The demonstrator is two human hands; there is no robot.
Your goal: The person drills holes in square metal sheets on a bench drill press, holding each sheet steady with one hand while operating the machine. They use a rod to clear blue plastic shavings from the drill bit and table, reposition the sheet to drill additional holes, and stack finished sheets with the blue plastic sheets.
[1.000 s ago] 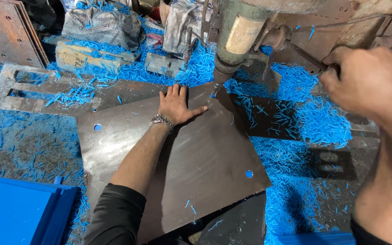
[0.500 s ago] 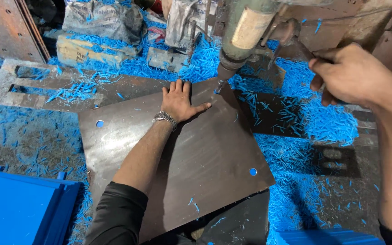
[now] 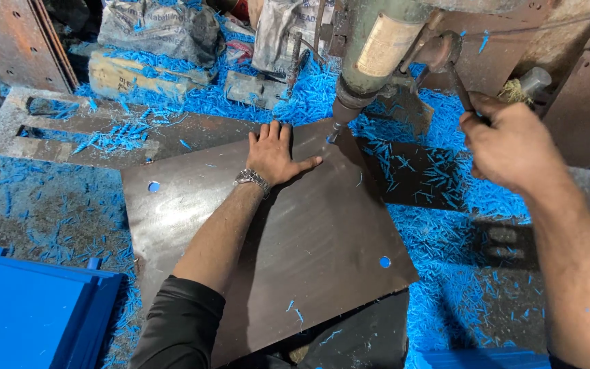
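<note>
Head view, single frame.

Left hand point(image 3: 276, 154): arm stretched forward from a dark sleeve, palm down, fingers spread flat and pressing on the metal plate point(image 3: 308, 239) near its far corner. Wristwatch point(image 3: 252, 179), metal band, on the wrist.

Right hand point(image 3: 510, 145): raised at the right, fingers curled tight around the lever handle point(image 3: 460, 85) of the drill press point(image 3: 377, 48); back of the hand toward the camera.

Metal plate: dark, flat, roughly square, lying turned at an angle on the work surface. Its far corner sits under the drill bit point(image 3: 334, 131); the tip is at the plate surface, though actual contact cannot be judged. Two round holes point(image 3: 153, 186) show, one at the left corner, one near the right corner.

Blue shavings point(image 3: 445, 287): scattered thickly around the plate, a few on it.

Containers: blue bin point(image 3: 29, 314), lower left, contents hidden. Grey sacks point(image 3: 162, 27), closed, at the back; contents not visible.

Slotted metal piece point(image 3: 42, 126): lies left of the plate.
</note>
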